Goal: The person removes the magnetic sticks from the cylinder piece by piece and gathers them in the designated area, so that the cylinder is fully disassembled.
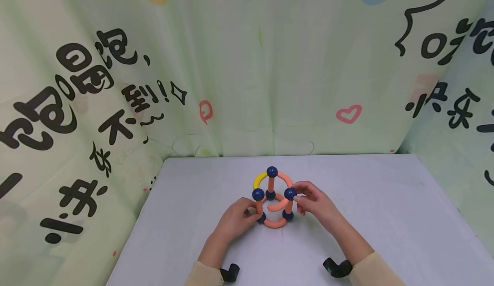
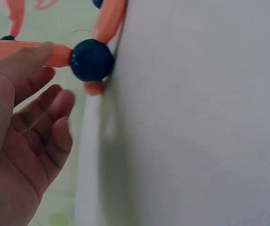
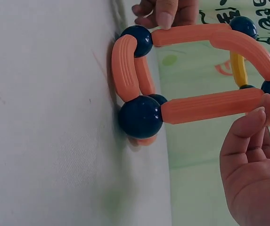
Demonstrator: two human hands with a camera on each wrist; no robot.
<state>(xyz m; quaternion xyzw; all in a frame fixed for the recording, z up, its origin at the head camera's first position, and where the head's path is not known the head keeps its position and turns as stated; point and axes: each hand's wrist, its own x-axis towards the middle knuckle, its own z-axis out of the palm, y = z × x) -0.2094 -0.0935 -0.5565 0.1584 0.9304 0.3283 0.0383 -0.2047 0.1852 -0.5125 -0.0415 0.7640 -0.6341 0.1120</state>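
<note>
Toy (image 1: 277,206) pinched from both sides

At the far left of the head view, black writing (image 1: 75,195) runs down a pale curtain (image 1: 239,84). Below centre, the left hand (image 1: 240,215) pinches the left rod (image 1: 259,207), low on the toy. Its fingers partly overlap from above; the left wrist view shows the thumb lying on the rod, a fingertip just under it and the other fingers loosely bent, clear of the toy.

The toy stands upright on the white table (image 1: 386,217), just below the middle of the head view: blue balls joined by orange rods and one yellow rod (image 1: 260,179) at its upper left. The yellow rod shows in the right wrist view too, but not in the left. One curved rod (image 1: 278,206) reaches leftward from the right ball (image 1: 290,193); in the head view its free end stops short of the left ball (image 1: 258,194).

Right of this, the right hand (image 1: 313,202) pinches the right ball. The right wrist view shows its thumb where ball and upright rod meet, with left-hand fingertips at the top of the picture. Farther right, a red heart (image 1: 338,115) marks the curtain.
</note>
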